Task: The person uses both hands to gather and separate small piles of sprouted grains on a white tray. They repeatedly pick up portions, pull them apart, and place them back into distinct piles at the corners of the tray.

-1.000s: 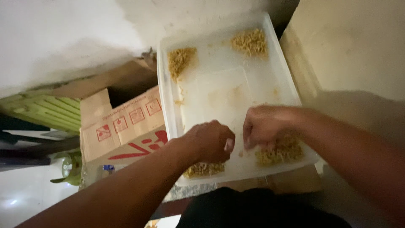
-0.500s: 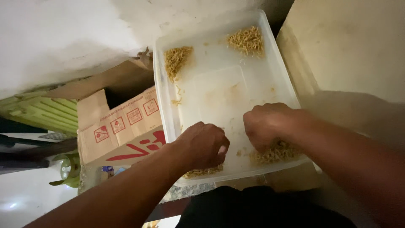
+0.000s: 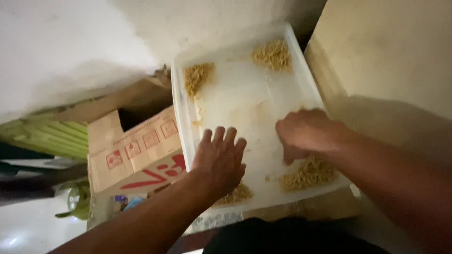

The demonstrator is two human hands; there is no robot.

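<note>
Left hand [image 3: 219, 160], fisted a second ago, is now spreading flat, fingers open, over the white tray [image 3: 245, 101]; right hand [image 3: 306, 134] is cupping, fingers curled, above the near-right grain pile [image 3: 308, 173].

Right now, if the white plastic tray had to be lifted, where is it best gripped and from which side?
Probably by the two long side rims, one hand each. The white plastic tray is a wide, shallow rectangle with a raised lip, and four yellowish clumps sit in its corners, so a level two-sided lift suits it. The left hand is already near the left rim; the right hand is over the tray's right half.
</note>
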